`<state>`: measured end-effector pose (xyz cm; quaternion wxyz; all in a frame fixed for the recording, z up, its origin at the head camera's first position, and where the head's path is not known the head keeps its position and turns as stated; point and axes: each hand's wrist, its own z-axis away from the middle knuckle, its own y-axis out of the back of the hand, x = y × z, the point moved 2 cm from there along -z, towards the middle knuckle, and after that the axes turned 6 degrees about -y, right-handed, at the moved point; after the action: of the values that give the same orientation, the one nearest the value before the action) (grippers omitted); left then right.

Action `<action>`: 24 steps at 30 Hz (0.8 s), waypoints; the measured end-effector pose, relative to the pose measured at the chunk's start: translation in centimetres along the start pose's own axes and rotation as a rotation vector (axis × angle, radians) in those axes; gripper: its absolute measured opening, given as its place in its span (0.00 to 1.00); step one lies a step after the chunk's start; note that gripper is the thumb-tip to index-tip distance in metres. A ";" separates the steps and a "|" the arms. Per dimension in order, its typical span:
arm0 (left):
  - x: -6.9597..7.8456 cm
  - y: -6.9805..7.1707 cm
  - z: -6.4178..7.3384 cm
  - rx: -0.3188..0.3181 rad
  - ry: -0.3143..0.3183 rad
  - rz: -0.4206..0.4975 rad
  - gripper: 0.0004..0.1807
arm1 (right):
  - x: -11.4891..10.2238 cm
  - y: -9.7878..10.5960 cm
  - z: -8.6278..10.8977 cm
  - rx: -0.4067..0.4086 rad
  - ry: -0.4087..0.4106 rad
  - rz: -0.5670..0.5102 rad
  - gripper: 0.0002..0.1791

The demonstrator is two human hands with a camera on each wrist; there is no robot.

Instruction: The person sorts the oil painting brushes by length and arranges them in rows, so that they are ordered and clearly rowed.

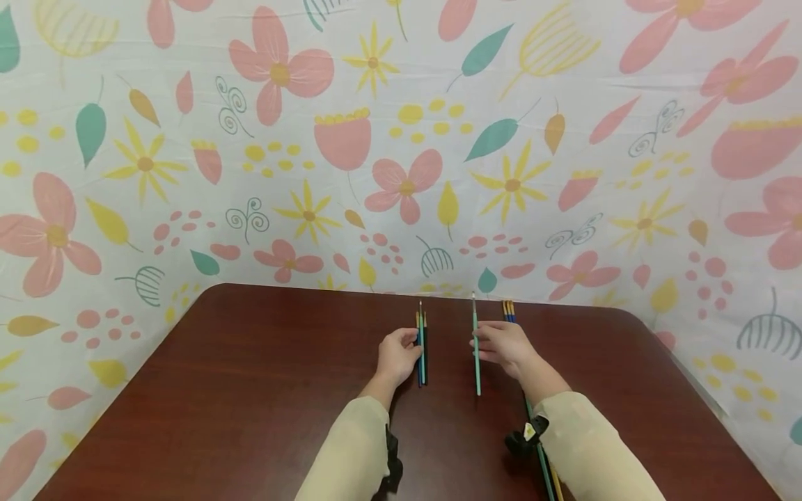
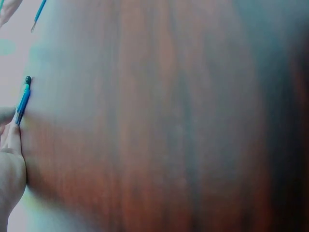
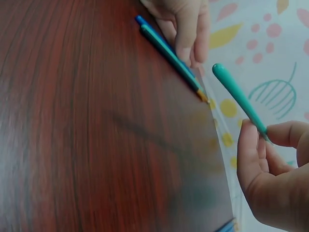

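Observation:
My right hand [image 1: 506, 346] pinches a light teal paintbrush [image 1: 477, 369] between thumb and fingers, its bristle end pointing to the far side. In the right wrist view its rounded handle end [image 3: 234, 89] is raised toward the upper left. A little to the left, several paintbrushes [image 1: 423, 372] with blue, teal and dark green handles lie side by side on the table. My left hand [image 1: 397, 355] rests against their left side, its fingers touching them. At the left wrist view's edge, my left hand [image 2: 10, 176] is partly cut off beside a blue handle [image 2: 23, 100].
Blue-handled paintbrushes [image 1: 508, 311] lie just beyond my right hand. More handles, one teal [image 1: 544, 463] and one yellow, show beneath my right forearm. The dark brown table [image 1: 250, 390] ends at a flower-patterned cloth [image 1: 401, 139] behind it.

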<state>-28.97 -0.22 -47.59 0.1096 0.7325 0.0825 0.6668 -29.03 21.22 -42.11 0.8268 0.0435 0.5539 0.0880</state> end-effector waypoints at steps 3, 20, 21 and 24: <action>0.0 0.0 0.0 -0.006 0.000 0.010 0.19 | 0.2 0.8 0.4 0.000 0.005 -0.003 0.27; -0.1 -0.3 -0.1 -0.021 0.003 0.024 0.20 | 0.9 5.4 2.6 -0.047 0.043 0.024 0.33; -0.1 -0.2 -0.1 -0.019 0.006 0.027 0.20 | 1.0 5.5 2.7 -0.048 0.041 0.018 0.33; -0.1 -0.1 0.1 -0.016 0.013 0.036 0.21 | 1.3 6.0 3.0 -0.048 0.036 0.010 0.32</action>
<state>-28.92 -0.11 -47.73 0.1027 0.7288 0.0647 0.6739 -26.34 27.42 -41.09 0.8171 0.0250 0.5661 0.1060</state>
